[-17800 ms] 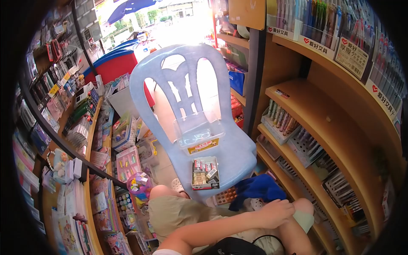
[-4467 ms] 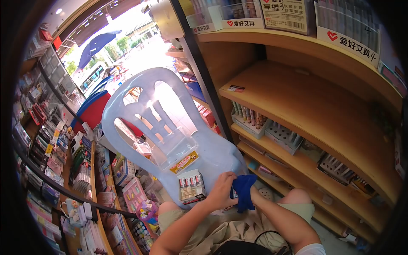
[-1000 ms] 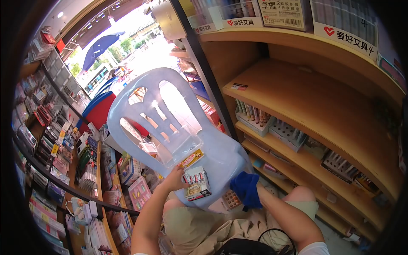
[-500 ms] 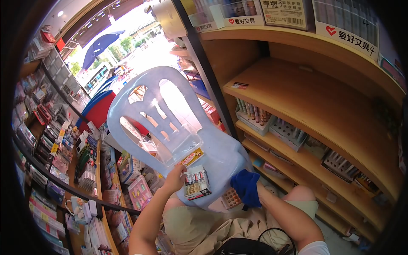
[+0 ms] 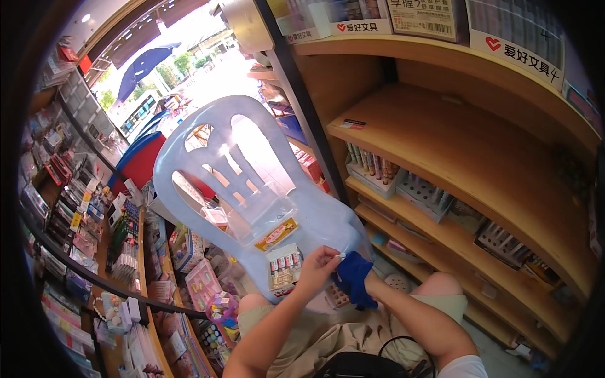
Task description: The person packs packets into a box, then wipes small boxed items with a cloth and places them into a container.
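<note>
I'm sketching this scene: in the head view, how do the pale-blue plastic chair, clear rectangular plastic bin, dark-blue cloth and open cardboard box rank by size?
1. Chair
2. Bin
3. Cloth and box: too alike to rank

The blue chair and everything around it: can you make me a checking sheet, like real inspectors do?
Surface: pale blue chair, its seat used as a table.
Job's things: open box of small packs, clear bin behind it, blue cloth, small pale item.
Clutter: purple basket and pink case beside the chair.
Hands: left hand pinches the pale item by the cloth; right forearm runs to the cloth, which hides that hand.
Cables: thin black loop near the black bag; cable or strap, can't tell.
Surroundings: wooden shelves on the right, crowded racks on the left, bright opening ahead.
</note>
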Available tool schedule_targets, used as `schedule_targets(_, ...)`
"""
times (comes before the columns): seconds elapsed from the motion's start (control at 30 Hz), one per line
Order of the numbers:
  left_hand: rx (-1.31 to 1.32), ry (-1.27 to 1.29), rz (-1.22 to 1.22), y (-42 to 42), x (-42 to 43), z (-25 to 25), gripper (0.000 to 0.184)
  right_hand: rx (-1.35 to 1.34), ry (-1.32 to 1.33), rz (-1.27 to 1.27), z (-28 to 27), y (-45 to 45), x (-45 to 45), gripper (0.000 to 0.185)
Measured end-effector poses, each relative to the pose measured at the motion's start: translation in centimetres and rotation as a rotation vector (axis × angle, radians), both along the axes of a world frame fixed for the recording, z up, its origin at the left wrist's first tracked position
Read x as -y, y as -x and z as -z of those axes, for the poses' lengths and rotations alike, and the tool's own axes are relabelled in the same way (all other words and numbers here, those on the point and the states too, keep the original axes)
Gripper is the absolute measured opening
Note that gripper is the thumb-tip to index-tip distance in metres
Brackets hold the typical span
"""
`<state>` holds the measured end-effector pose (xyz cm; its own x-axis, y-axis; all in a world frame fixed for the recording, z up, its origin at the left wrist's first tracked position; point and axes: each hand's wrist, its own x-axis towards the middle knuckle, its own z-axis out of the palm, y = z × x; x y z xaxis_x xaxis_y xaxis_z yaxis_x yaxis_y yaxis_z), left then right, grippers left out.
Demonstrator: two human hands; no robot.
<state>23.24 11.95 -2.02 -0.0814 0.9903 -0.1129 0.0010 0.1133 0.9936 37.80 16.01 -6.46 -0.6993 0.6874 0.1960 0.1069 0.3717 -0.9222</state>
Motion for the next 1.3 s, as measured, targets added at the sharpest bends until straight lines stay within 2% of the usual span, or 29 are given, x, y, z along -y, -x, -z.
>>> schedule_targets(0.03, -0.021, -0.018, -0.005, -0.5, -0.1, 0.6, 0.013, -0.175, 0.176, 0.078, 0.1, -0.4, 0.4, 0.016)
schedule_targets(0.07, -0.043, -0.035, -0.01, -0.8, -0.2, 1.2, 0.013, -0.205, 0.154, 0.093, 0.1, -1.0, 0.4, 0.017)
schedule_targets(0.17, -0.084, 0.019, 0.025, -1.3, 0.0, 2.3, 0.017, -0.19, 0.72, 0.166, -1.2, -1.6, 0.5, 0.016)
schedule_targets(0.2, -0.094, 0.056, 0.045, -1.4, 0.2, 2.5, 0.019, -0.175, 0.589, 0.16, -0.7, -1.6, 0.4, 0.018)
schedule_targets(0.27, -0.099, -0.036, 0.049, -2.2, 0.6, 2.9, 0.023, -0.143, 0.328, 0.147, 1.3, -1.7, 0.1, 0.021)
schedule_targets(0.3, -0.1, -0.083, 0.051, -2.5, 0.8, 2.9, 0.026, -0.277, 0.486, 0.148, 1.7, -1.4, 0.1, 0.021)
schedule_targets(0.33, -0.055, -0.154, 0.135, -2.8, 1.1, 2.6, 0.044, -0.41, 0.642, 0.149, 1.9, -1.2, 0.0, 0.022)
schedule_targets(0.37, -0.145, -0.185, 0.136, -3.1, 1.5, 2.2, 0.052, -0.543, 0.796, 0.148, 2.0, -1.1, 0.0, 0.023)
schedule_targets(0.4, -0.235, -0.216, 0.137, -3.6, 2.0, 1.4, 0.061, -0.66, 1.142, 0.167, 1.5, -1.4, 0.2, 0.023)
schedule_targets(0.53, -0.486, -0.329, 0.074, -3.0, 2.2, 1.8, 0.082, -0.557, 1.111, 0.066, 2.1, -1.6, -0.4, 0.02)
schedule_targets(0.63, -0.504, -0.279, 0.08, -2.2, 2.2, 0.9, 0.078, -0.541, 1.13, -0.02, 1.5, -1.7, -0.2, 0.018)
schedule_targets(0.7, -0.638, -0.346, 0.117, -2.2, 2.1, 0.7, 0.075, -0.495, 1.091, -0.043, 0.7, -2.1, 0.2, 0.017)
schedule_targets(0.8, -0.745, -0.376, 0.159, -2.7, 2.3, 0.7, 0.073, -0.53, 1.072, 0.054, 1.8, -1.6, 0.0, 0.016)
schedule_targets(0.9, -0.786, -0.371, 0.195, -3.3, 2.1, 0.2, 0.073, -0.618, 1.19, 0.144, 1.7, -1.3, 0.6, 0.018)
schedule_targets(0.97, -0.795, -0.373, 0.223, -3.4, 1.7, -0.1, 0.074, -0.643, 1.302, 0.095, 3.6, -1.4, -0.1, 0.02)
schedule_targets(1.1, -0.827, -0.391, 0.249, -2.7, 1.3, -1.2, 0.074, -0.565, 1.369, -0.04, 0.9, -1.9, 0.2, 0.019)
schedule_targets(1.17, -0.844, -0.396, 0.247, -2.4, 1.1, -1.7, 0.075, -0.575, 1.404, -0.156, 3.7, -1.9, -0.3, 0.022)
schedule_targets(1.3, -0.827, -0.396, 0.181, -1.6, 1.1, -1.9, 0.073, -0.483, 1.246, -0.097, 1.8, -2.1, 0.1, 0.023)
